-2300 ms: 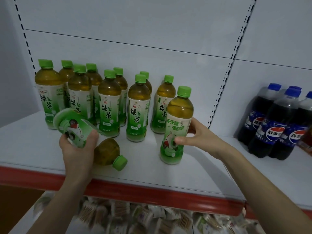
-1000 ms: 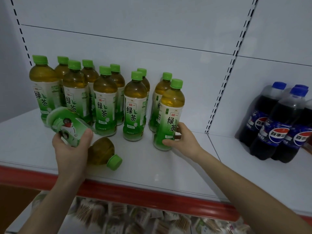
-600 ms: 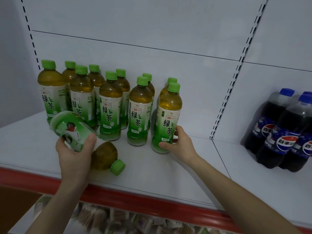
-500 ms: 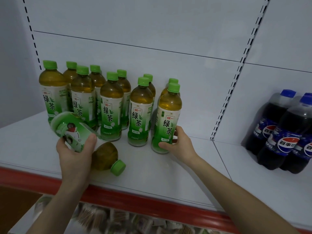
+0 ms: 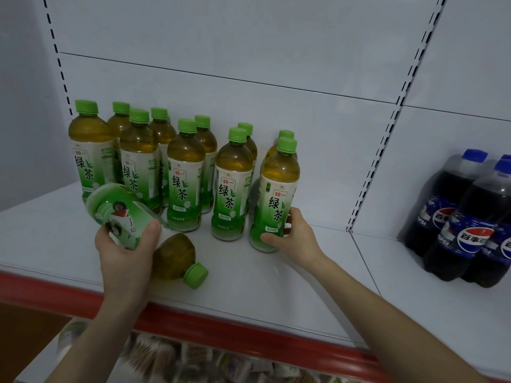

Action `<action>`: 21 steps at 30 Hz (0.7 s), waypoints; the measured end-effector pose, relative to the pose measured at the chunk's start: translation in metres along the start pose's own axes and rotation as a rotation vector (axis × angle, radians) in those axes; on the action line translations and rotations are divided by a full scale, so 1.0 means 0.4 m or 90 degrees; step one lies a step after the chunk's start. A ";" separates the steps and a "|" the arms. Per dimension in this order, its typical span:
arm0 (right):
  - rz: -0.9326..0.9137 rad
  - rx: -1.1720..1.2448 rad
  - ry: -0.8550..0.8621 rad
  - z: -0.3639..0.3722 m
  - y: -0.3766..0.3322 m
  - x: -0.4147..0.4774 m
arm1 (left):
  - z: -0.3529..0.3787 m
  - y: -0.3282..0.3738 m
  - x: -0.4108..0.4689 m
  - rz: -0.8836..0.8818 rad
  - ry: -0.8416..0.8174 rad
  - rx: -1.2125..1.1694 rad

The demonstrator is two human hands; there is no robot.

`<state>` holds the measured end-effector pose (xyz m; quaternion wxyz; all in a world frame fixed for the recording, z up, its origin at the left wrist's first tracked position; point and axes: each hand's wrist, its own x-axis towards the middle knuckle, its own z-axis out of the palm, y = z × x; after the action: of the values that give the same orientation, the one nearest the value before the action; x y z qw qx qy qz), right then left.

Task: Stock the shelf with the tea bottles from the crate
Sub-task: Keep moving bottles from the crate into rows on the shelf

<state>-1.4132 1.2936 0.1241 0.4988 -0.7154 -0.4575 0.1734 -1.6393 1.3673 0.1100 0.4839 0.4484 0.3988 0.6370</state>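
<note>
Now the end bottle (image 5: 276,194) stands upright at the right end of the front rank, label facing out. Two seconds earlier it stood forward of the rank with its back label showing, so it has been turned and pushed into line. The right hand (image 5: 294,236) grips its lower part, thumb in front, fingers curled behind; release is not yet made. Judgement: this placement is all but complete. The left hand (image 5: 127,252) grips the tilted bottle (image 5: 174,255) round its label, base raised, cap pointing down toward the shelf front; it is unchanged over the interval and appears next for placing. The shelf (image 5: 249,286) carries ten upright tea bottles (image 5: 185,175) in two ranks of five, end bottle included. The neighbouring bay holds cola (image 5: 470,217). The lower shelf holds packets (image 5: 171,357), too blurred to identify. The crate is not in view, so remaining stock cannot be assessed.
</note>
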 end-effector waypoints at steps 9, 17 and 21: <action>0.002 0.009 -0.001 0.008 0.002 0.005 | -0.001 0.006 -0.001 0.010 -0.007 -0.008; -0.003 0.010 -0.006 0.010 0.001 0.020 | -0.007 0.014 0.010 0.010 -0.013 -0.046; -0.006 0.003 -0.004 0.011 0.005 0.025 | -0.014 0.016 0.011 0.015 -0.009 -0.040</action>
<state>-1.4101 1.3044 0.1224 0.4999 -0.7113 -0.4624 0.1744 -1.6470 1.3699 0.1152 0.4931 0.4417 0.3701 0.6517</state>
